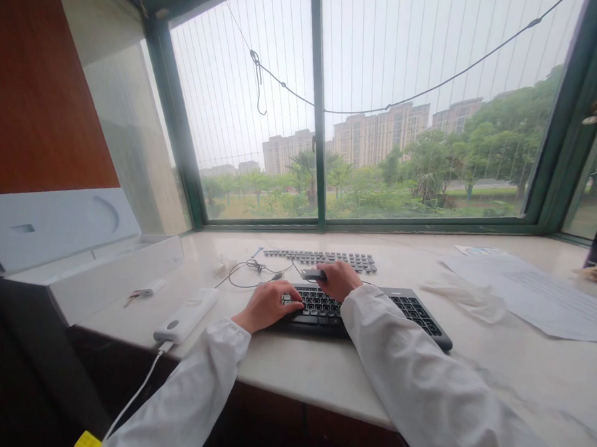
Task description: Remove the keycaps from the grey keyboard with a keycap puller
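Observation:
A black keyboard [318, 326] lies in front of me near the counter's edge. Many of its key places show bare square mounts, while some caps sit along the lower rows. My left hand [273, 303] rests on its left end, fingers and thumb stretched over the keys. Above the back edge, my right hand [339, 280] is closed around a small black block-shaped tool [314, 275] with a paler left end; its exact kind is unclear. Behind the keyboard, loose dark keycaps [356, 260] are laid out in rows. My right forearm hides part of the keys.
On the left are a white power strip [186, 316], a white plug-like item with keys [147, 290] and an open white box [101, 266]. A dark cable [246, 274] curls behind the keyboard. Clear plastic [467, 299] and paper sheets [535, 289] lie right, below the window.

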A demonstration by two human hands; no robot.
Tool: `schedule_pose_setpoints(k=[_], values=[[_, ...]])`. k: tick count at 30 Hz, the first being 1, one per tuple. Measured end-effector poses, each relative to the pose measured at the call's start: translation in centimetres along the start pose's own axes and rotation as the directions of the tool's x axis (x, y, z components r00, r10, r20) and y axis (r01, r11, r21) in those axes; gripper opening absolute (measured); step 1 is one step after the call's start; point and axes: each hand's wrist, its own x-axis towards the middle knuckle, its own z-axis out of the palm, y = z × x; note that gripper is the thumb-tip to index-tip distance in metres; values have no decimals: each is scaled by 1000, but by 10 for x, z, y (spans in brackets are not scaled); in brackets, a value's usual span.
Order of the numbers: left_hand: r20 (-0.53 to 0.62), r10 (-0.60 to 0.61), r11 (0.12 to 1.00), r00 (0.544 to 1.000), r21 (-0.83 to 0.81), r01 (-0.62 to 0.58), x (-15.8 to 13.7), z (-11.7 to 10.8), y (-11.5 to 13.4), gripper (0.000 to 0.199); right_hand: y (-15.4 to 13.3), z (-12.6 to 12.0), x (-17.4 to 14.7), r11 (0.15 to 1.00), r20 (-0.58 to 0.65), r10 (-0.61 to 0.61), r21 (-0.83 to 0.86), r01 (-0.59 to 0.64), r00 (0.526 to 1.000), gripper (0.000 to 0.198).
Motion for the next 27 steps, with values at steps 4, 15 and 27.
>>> schedule_pose_setpoints(k=[4,15,27], values=[[-75,-55,998,996,-8,55,1,-3,-4,25,-10,-1,-1,976,101,-218,3,219,971,25],[354,-44,967,934,-220,129,69,-38,-22,45,-12,0,-1,984,74,-169,-41,173,983,39],[279,116,891,953,-453,24,99,8,-49,41,2,6,4,998,59,14,-67,-10,998,37]])
